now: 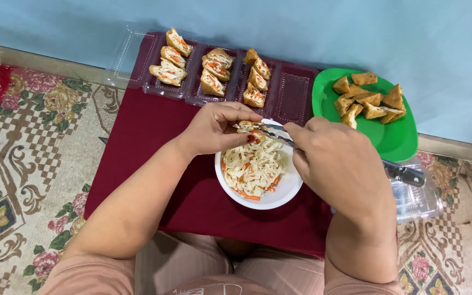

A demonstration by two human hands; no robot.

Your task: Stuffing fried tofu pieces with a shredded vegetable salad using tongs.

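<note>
My left hand (217, 128) pinches a fried tofu piece (245, 127) over a white bowl (279, 195) of shredded white and orange vegetable filling (252, 165). My right hand (337, 161) grips metal tongs (271, 133), whose tips reach into the tofu piece; their handle end (405, 175) sticks out to the right. Filled tofu pieces (213, 68) lie in clear plastic trays (293, 95) at the back. Plain fried tofu triangles (370, 98) sit on a green plate (394, 142) to the right.
Everything stands on a dark red cloth (148, 136) over a patterned rug (23, 153). A pale blue wall (301, 27) runs along the back. Stacked clear plastic containers (419, 199) lie at the right, under the tongs' handle. My knees sit below the bowl.
</note>
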